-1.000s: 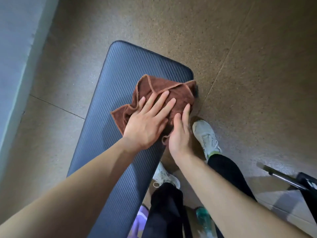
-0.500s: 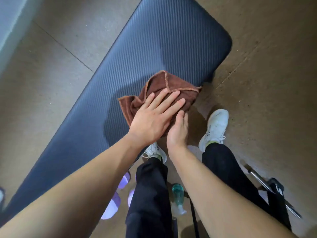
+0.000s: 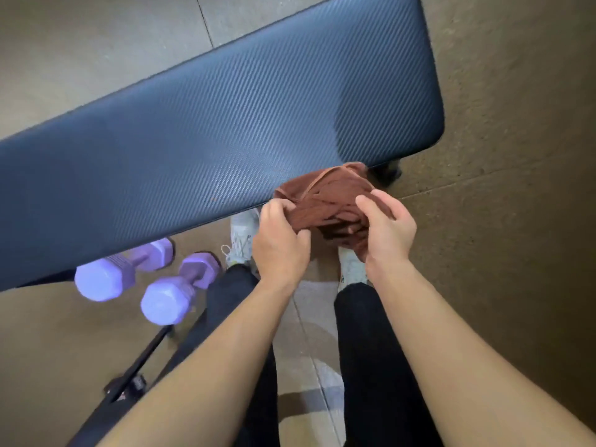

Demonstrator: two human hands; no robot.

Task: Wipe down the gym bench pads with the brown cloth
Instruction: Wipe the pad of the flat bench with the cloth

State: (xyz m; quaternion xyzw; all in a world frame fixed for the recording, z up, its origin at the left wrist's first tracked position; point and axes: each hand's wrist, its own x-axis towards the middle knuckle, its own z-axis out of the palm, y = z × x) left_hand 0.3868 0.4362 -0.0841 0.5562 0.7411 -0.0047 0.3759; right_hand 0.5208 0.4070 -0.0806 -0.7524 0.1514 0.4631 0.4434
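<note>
The dark ribbed bench pad (image 3: 225, 130) runs across the view from the left edge to the upper right. The brown cloth (image 3: 329, 201) is bunched up at the pad's near edge, mostly off the pad and above my feet. My left hand (image 3: 279, 240) grips the cloth's left side with curled fingers. My right hand (image 3: 385, 227) grips its right side, thumb on top. Part of the cloth is hidden between my hands.
Two purple dumbbells (image 3: 129, 269) (image 3: 177, 288) lie on the floor under the pad's near edge. My white shoes (image 3: 240, 240) and dark trouser legs stand just in front of the bench. A black metal frame bar (image 3: 138, 366) crosses the lower left.
The cloth came off the pad's top toward me. Both hands went from pressing flat on it to gripping it bunched between them. The view swung, bringing the dumbbells in.
</note>
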